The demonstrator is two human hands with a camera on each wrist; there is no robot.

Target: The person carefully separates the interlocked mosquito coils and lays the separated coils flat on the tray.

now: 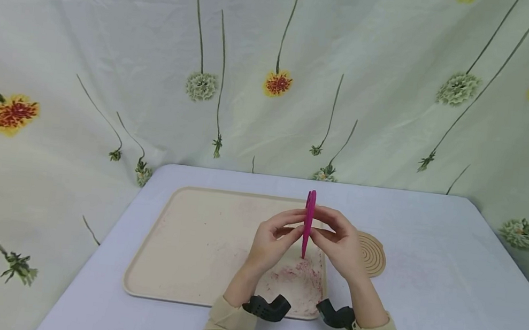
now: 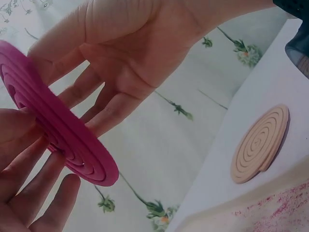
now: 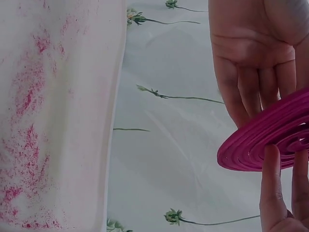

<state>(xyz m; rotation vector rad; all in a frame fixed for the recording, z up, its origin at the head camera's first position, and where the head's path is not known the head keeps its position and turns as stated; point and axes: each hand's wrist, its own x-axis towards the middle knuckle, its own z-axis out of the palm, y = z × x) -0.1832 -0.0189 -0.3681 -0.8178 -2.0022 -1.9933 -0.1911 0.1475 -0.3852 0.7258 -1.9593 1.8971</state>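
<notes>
Between both hands stands a thin disc of magenta clay coiled in a spiral (image 1: 308, 226), held upright over the tray and seen edge-on in the head view. My left hand (image 1: 269, 245) holds it from the left, thumb and fingers at its face. On the opposite side my right hand (image 1: 344, 247) holds it likewise with thumb and fingertips. The spiral grooves of the magenta disc (image 2: 63, 121) show in the left wrist view, with fingertips pressed on them. Small gaps appear near the middle of the disc (image 3: 270, 135) in the right wrist view.
A beige tray (image 1: 188, 243) lies on the white-covered table (image 1: 449, 292), with pink smears (image 1: 293, 281) on its near right part. A tan spiral coil disc (image 1: 372, 255) lies right of the tray. Behind hangs a flowered cloth (image 1: 386, 65).
</notes>
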